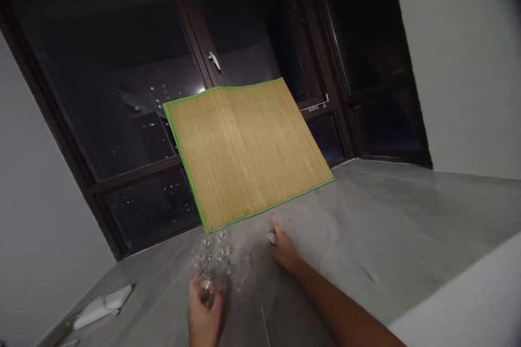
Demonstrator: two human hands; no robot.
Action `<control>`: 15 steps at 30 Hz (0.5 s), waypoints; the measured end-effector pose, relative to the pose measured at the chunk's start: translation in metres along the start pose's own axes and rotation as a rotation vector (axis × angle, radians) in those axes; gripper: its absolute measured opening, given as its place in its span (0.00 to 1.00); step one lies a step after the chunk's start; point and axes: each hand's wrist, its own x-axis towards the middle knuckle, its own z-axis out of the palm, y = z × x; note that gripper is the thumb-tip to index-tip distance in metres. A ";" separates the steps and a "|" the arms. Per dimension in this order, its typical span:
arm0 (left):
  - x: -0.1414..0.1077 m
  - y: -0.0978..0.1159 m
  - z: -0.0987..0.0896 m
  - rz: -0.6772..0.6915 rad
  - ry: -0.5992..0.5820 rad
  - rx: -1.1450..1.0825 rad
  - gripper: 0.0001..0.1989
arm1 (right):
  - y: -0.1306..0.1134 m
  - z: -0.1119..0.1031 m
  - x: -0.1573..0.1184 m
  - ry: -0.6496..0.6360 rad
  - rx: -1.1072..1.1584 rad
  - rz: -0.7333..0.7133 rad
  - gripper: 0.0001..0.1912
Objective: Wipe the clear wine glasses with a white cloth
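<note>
Grey ledge (366, 217) below the window, marbled, thin dark seam. Bamboo mat (248, 152) with green trim stands tilted up from it, lower edge on the surface; clear pieces (220, 249) clustered at its lower left corner, white item (103, 308) lying far left, hard to identify.

The fingers of the left hand (205, 303) wrap a small clear glass object (207, 284) and blur over it, so its full shape is hidden, and the clear glassware (211, 249) behind it is too smeared and see-through to count. The right hand (284, 249) covers part of a small whitish item (271, 238), leaving its kind unclear. At the lower left, the white bundle (103, 306) is too soft to identify, a pale thing (70, 343) is cut by the bottom edge, and both forearms run out of frame.
</note>
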 end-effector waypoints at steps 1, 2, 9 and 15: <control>-0.004 0.011 0.010 0.030 -0.078 0.017 0.29 | -0.001 -0.001 0.000 0.003 0.017 0.002 0.53; -0.006 0.021 0.021 0.064 -0.149 0.034 0.28 | -0.001 -0.001 0.000 0.004 0.036 0.001 0.53; 0.009 0.052 0.108 0.186 -0.217 0.135 0.30 | 0.006 0.003 0.002 0.007 0.181 -0.044 0.56; 0.011 0.030 0.130 0.072 -0.200 0.063 0.32 | -0.003 0.006 0.001 0.021 0.419 0.014 0.53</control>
